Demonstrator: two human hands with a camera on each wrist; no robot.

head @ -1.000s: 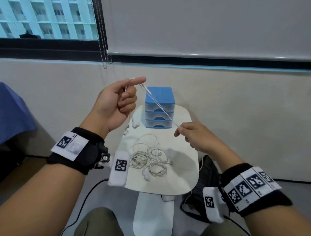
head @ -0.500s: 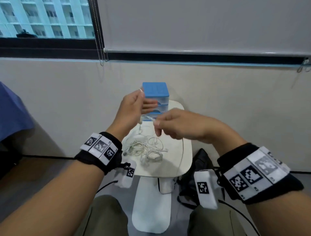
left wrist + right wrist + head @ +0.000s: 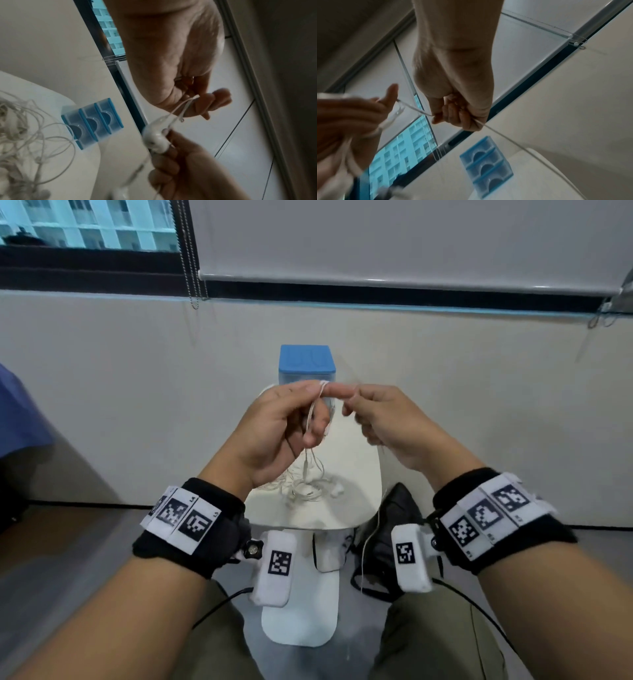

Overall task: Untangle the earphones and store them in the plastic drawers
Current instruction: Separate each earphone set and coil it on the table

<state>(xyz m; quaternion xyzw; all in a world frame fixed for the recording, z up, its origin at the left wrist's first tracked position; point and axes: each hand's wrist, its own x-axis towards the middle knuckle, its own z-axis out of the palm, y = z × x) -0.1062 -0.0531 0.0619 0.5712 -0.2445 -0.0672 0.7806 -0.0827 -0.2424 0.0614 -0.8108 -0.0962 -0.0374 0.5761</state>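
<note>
White earphone cable (image 3: 313,419) is running between both raised hands, above the small white counter (image 3: 363,470). The left hand (image 3: 274,433) is holding it pinched between thumb and index finger, with a loop of cable lying over the index finger near its tip; in the left wrist view the thin cable is crossing the fingers (image 3: 212,102) there. From that pinch, strands are hanging down past the curled lower fingers toward the counter. The right hand (image 3: 387,422) is sitting just beside the left, fingertips nearly touching it, its fingers (image 3: 452,115) curled and gripping the cable, which is entering the fist at the fingertips and leaving again on the far side as a straight line. One earbud (image 3: 155,139) is showing close to the camera in the left wrist view, resting against the right hand's fingers. The rest of the earphones are lying as a tangled pile (image 3: 305,484) on the counter, directly under the hands. Behind the hands, at the far edge of the counter against the wall, the plastic drawers (image 3: 306,364) are standing upright, blue-topped, with all three clear drawers pushed in. A black bag (image 3: 394,529) is sitting on the floor to the right of the counter's base.
</note>
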